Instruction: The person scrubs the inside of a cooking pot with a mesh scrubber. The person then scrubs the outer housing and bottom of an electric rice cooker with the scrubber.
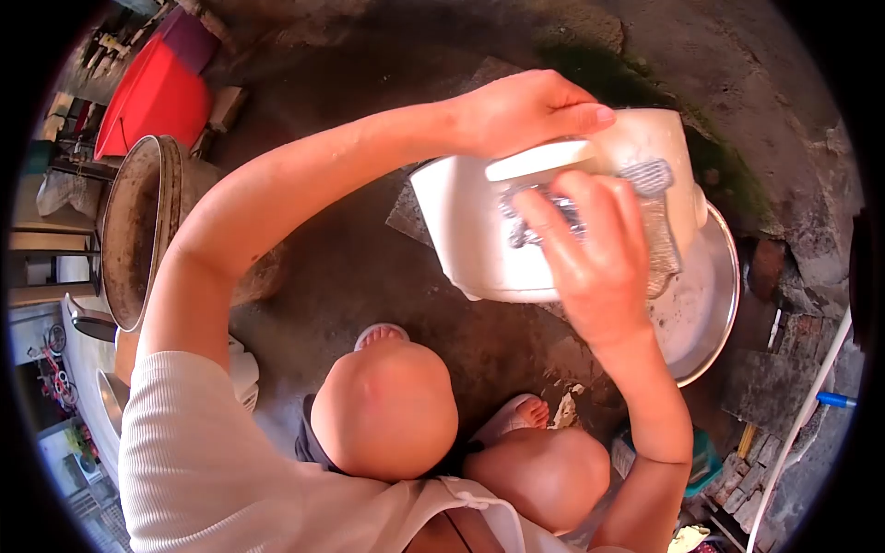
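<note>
A white plastic container [489,249] is tilted above the ground, its wet surface facing up. My left hand [530,111] is wrapped over its far edge, with the thumb pointing right. Against the container my right hand [595,244] presses a silvery scouring pad [530,221], the fingers bent over it. A grey mesh cloth [659,235] hangs beside and under my right hand. Below and to the right of the container stands a round metal basin [705,304] with cloudy, foamy water in it.
A red tub [171,88] stands at the upper left, near a large worn bucket [138,235]. My knees [383,410] are below the container. Bricks [751,475] and a white hose [802,424] lie at the right, by a mossy wall.
</note>
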Action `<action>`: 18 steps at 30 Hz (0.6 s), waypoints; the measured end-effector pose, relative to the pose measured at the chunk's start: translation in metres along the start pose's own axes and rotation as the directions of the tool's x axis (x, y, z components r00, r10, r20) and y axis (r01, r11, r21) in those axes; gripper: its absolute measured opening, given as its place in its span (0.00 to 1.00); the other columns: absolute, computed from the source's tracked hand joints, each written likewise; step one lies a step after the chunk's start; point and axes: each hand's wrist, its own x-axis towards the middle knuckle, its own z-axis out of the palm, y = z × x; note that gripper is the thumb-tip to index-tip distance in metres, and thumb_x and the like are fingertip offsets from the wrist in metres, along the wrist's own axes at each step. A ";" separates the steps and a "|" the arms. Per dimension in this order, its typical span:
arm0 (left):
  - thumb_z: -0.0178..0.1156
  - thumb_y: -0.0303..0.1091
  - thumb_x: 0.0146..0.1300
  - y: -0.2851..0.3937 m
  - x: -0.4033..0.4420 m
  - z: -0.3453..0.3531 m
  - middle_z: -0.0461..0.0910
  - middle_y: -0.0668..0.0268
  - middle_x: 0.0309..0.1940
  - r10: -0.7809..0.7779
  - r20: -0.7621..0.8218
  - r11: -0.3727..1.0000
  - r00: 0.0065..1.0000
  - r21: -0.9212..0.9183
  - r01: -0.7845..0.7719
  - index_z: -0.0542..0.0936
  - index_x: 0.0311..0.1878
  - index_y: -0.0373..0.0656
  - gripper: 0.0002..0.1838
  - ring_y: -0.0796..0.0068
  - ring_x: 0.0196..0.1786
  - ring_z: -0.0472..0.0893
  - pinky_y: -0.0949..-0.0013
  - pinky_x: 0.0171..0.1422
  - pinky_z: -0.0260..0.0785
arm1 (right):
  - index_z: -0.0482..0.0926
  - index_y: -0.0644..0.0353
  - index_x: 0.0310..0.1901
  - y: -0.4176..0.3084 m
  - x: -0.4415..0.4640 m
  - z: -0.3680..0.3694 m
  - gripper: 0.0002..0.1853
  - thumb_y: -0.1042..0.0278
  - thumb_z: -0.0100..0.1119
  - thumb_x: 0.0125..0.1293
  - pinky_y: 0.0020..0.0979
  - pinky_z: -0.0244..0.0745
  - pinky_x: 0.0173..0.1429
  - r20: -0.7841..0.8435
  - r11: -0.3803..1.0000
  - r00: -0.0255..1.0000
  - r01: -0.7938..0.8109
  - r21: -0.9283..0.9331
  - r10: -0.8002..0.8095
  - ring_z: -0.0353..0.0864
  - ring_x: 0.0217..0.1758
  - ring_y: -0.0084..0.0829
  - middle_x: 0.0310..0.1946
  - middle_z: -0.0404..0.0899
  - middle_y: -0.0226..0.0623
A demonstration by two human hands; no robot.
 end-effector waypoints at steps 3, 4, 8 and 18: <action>0.48 0.53 0.69 -0.004 -0.003 0.000 0.78 0.64 0.26 -0.011 -0.019 1.000 1.000 -0.012 0.010 0.80 0.39 0.36 0.26 0.77 0.31 0.74 0.69 0.38 0.69 | 0.79 0.60 0.37 0.015 -0.003 -0.017 0.14 0.74 0.60 0.43 0.32 0.71 0.39 0.003 0.987 0.996 -0.091 -0.129 0.092 0.72 0.36 0.34 0.36 0.72 0.35; 0.48 0.54 0.68 -0.003 -0.003 0.002 0.80 0.60 0.27 -0.009 -0.028 1.000 1.000 -0.020 0.008 0.80 0.40 0.35 0.26 0.73 0.31 0.76 0.66 0.39 0.69 | 0.79 0.60 0.37 0.013 -0.004 -0.016 0.15 0.73 0.60 0.43 0.32 0.71 0.39 0.006 0.989 0.998 -0.069 -0.133 0.070 0.72 0.36 0.34 0.36 0.72 0.34; 0.48 0.54 0.68 -0.001 0.002 0.005 0.78 0.61 0.25 0.013 -0.013 1.000 1.000 -0.012 -0.013 0.80 0.40 0.35 0.27 0.73 0.29 0.74 0.66 0.37 0.68 | 0.80 0.60 0.38 -0.012 0.003 -0.003 0.16 0.79 0.61 0.42 0.34 0.71 0.41 0.134 0.998 0.990 -0.054 0.030 0.050 0.72 0.38 0.35 0.38 0.73 0.36; 0.43 0.53 0.71 -0.007 -0.018 -0.008 0.76 0.70 0.26 -0.090 -0.018 0.994 0.996 -0.071 0.089 0.79 0.38 0.37 0.26 0.85 0.31 0.72 0.74 0.37 0.68 | 0.79 0.55 0.44 0.037 0.003 -0.023 0.16 0.77 0.59 0.50 0.37 0.69 0.55 0.149 0.958 0.950 -0.285 0.045 0.275 0.69 0.54 0.42 0.52 0.71 0.39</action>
